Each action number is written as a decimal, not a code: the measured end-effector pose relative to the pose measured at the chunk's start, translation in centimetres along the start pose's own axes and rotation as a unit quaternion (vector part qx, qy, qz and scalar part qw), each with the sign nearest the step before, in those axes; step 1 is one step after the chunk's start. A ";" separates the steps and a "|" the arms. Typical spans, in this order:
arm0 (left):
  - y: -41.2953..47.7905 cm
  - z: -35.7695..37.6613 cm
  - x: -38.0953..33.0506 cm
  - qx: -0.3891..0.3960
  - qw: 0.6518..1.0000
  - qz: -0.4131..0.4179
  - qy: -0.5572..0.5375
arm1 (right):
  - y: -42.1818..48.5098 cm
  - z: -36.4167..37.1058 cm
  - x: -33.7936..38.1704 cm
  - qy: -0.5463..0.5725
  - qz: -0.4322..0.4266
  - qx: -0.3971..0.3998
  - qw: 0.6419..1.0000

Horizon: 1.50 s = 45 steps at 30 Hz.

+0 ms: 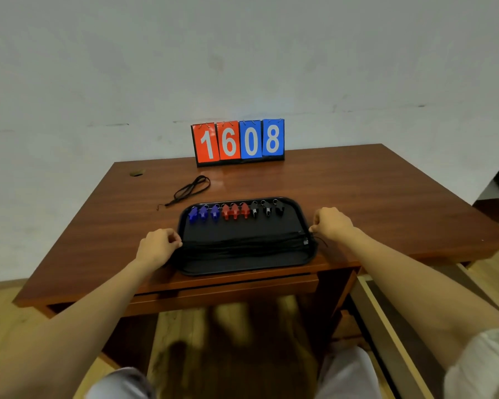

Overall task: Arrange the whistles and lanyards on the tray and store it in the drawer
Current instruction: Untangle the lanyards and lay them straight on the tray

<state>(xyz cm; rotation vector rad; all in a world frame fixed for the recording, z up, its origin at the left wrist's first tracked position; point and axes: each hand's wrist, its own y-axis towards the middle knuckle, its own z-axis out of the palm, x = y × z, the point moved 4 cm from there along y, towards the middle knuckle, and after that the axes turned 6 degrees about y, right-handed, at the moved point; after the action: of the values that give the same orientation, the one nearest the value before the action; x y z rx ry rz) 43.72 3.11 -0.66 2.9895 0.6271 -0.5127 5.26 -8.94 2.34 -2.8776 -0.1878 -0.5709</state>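
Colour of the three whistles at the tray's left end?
The whistles are blue; head view.

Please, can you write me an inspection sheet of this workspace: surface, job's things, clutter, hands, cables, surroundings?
Surface: glossy brown wooden desk.
Job's things: black tray at the near edge; nine whistles in a row at its far side, three blue, three red, three black; black lanyards stretched across its near half; one loose lanyard on the desk behind it.
Clutter: scoreboard showing 1608.
Hands: left hand pinches the lanyards at the tray's left edge; right hand at its right edge.
Cables: nothing seen.
Surroundings: pale wall, wooden floor; apparently an open drawer at lower right.
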 end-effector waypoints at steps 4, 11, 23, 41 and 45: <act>-0.1 0.3 -0.1 -0.014 0.997 0.036 0.071 | -0.1 0.1 -0.1 -0.013 0.001 -0.002 1.000; -0.5 0.5 -0.2 -0.025 0.991 0.034 0.124 | -0.2 0.6 -0.5 -0.021 -0.004 -0.004 1.000; -1.6 1.5 -2.4 -0.069 0.983 0.113 0.126 | -0.3 1.2 -0.7 0.010 -0.089 -0.043 0.995; -1.4 2.7 -5.7 -0.072 0.971 0.217 0.074 | -0.7 3.6 6.0 -0.048 -0.264 -0.034 0.963; 1.0 1.7 -6.0 -0.070 0.973 0.201 0.084 | 1.0 4.9 11.3 -0.015 -0.289 -0.003 0.957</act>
<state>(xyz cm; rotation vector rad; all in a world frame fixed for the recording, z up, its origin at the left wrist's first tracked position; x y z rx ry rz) 38.41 -0.33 -0.33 2.9238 0.0478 -0.1814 17.55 -7.91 2.10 -2.8163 -1.0546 -0.6131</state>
